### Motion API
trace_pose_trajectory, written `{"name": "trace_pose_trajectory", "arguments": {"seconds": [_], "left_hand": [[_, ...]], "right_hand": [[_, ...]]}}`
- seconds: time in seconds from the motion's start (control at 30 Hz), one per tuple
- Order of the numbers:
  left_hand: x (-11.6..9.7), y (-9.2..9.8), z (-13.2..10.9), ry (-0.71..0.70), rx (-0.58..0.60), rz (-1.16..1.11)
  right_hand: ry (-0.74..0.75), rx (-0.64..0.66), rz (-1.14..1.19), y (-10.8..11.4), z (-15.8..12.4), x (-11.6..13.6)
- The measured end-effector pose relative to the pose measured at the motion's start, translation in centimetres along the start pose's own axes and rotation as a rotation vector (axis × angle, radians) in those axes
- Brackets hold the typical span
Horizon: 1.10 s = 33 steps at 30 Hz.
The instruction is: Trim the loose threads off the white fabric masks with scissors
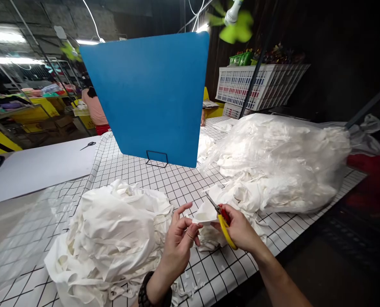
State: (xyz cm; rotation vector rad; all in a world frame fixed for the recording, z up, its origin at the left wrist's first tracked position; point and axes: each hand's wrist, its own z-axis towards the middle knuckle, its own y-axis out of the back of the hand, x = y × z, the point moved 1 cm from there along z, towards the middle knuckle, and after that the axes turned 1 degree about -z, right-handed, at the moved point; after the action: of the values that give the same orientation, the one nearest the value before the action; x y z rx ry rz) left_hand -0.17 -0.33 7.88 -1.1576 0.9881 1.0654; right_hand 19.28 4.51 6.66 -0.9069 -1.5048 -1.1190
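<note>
My left hand (181, 238) pinches the edge of a white fabric piece (204, 216) between thumb and fingertips, its index finger raised. In my right hand (241, 228) is a pair of scissors (223, 226) with yellow and red handles, the blades pointing up and to the left. The right fingers also seem to touch the fabric's other end, partly hidden behind the scissors. A large heap of white fabric pieces (113, 234) lies to the left of my left hand. Beyond the right hand, more white pieces (247, 192) spill from a clear plastic bag (282, 157).
A blue board (151, 98) stands on a wire stand (157, 158) on the grid-patterned tablecloth (129, 166). Small white scraps (192, 281) lie near the front edge. Dark scissors (88, 146) rest on a white sheet (49, 166). A person (94, 106) is behind, left of the board.
</note>
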Motion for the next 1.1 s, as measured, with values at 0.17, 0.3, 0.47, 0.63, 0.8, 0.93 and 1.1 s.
{"name": "trace_pose_trajectory", "arguments": {"seconds": [0.17,0.3,0.47,0.63,0.8,0.93,1.1], "left_hand": [[0.5,-0.7,0.1,0.087,0.119,-0.314],[0.9,-0.9,0.2,0.099,0.106,-0.197],[0.9,-0.8,-0.2,0.051,0.127,0.068],[0.8,-0.8,-0.7,0.01,0.192,0.225],[0.6,-0.9,-0.8,0.004,0.216,0.224],[0.3,-0.9,-0.9,-0.019,0.224,0.244],[-0.1,-1.0,-0.9,-0.037,0.227,0.273]], "right_hand": [[-0.04,-0.028,-0.029,1.4,-1.7,-0.5],[0.027,-0.025,-0.296,2.8,-3.8,1.7],[0.056,0.062,-0.596,2.3,-5.7,4.4],[0.068,0.002,-0.745,1.4,-5.7,4.7],[0.079,0.022,-0.762,1.1,-5.6,4.8],[0.081,0.033,-0.748,0.9,-5.6,5.0],[0.077,0.024,-0.765,0.8,-5.7,5.2]]}}
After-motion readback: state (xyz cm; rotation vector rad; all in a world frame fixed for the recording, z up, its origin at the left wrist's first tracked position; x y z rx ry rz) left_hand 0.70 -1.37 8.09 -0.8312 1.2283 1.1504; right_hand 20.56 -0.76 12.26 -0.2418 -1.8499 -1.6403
